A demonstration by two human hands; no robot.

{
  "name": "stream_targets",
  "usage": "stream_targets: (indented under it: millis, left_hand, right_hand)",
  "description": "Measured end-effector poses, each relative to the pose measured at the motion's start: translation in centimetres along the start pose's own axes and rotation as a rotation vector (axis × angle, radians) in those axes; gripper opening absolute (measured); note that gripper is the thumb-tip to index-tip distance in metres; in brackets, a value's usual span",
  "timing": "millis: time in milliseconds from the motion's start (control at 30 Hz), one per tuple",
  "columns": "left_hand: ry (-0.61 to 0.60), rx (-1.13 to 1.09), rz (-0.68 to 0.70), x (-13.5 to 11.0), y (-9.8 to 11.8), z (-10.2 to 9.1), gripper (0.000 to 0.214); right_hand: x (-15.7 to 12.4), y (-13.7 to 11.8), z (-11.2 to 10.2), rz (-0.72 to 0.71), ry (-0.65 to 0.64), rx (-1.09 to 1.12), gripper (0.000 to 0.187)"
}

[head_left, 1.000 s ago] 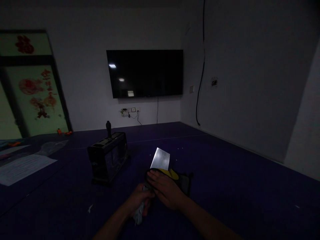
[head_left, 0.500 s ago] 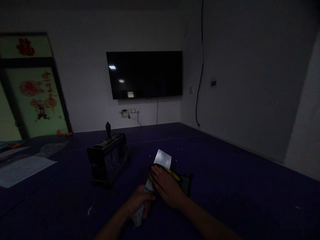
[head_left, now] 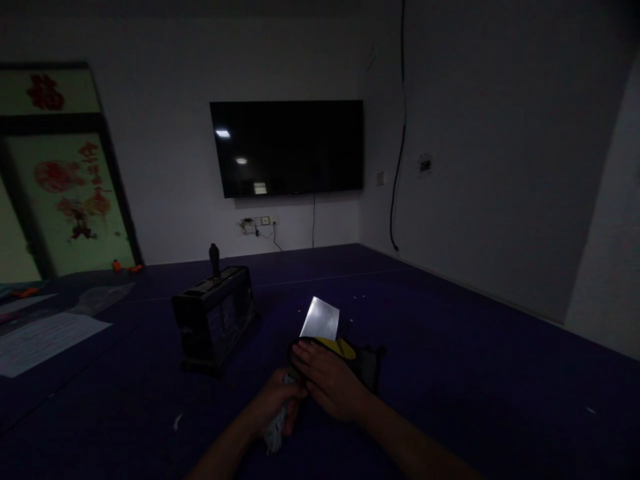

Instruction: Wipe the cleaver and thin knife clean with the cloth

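Past the flat right hand (head_left: pixel 327 381), a metal blade (head_left: pixel 321 319), black-yellow cloth (head_left: pixel 345 349) between, wrapped end (head_left: pixel 274 432) gripped in left hand (head_left: pixel 277 397).

1. We are seeing a bare left hand (head_left: pixel 277 399), its bare left forearm (head_left: pixel 227 440) tapering toward the fingers (head_left: pixel 290 421).
2. We are seeing a bare right hand (head_left: pixel 334 383), with an uncovered right wrist (head_left: pixel 367 408) behind its fingers and a bare right forearm (head_left: pixel 407 437) beyond.
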State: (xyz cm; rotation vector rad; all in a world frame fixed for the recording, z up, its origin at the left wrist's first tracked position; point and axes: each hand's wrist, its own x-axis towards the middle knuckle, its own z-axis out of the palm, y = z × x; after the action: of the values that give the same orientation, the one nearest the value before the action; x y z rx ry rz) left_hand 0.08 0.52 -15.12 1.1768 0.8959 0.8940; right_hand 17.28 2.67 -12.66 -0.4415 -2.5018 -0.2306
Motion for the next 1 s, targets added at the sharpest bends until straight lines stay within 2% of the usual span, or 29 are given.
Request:
stream_targets:
  millis: [233,533,667,1000]
  left_hand:
    - [-0.047,0.036,-0.036,-0.2,0.3,0.1,0.021]
    - [-0.121,0.046,-0.053,-0.1,0.3,-0.1,0.019]
    - [-0.145,0.080,-0.074,0.0,0.6,-0.2,0.020]
    - [-0.113,0.037,-0.049,-0.2,0.1,0.0,0.016]
  right_hand:
    - [0.0,0.4,0.5,0.097,0.060,-0.050,0.049]
    - [-0.3,1.5,1.3,0.284,0.230,-0.115,0.049]
    - [-0.4,2.0,1.7,0.297,0.289,-0.123,0.048]
    - [-0.4,1.7,1.6,0.278,0.274,-0.148,0.049]
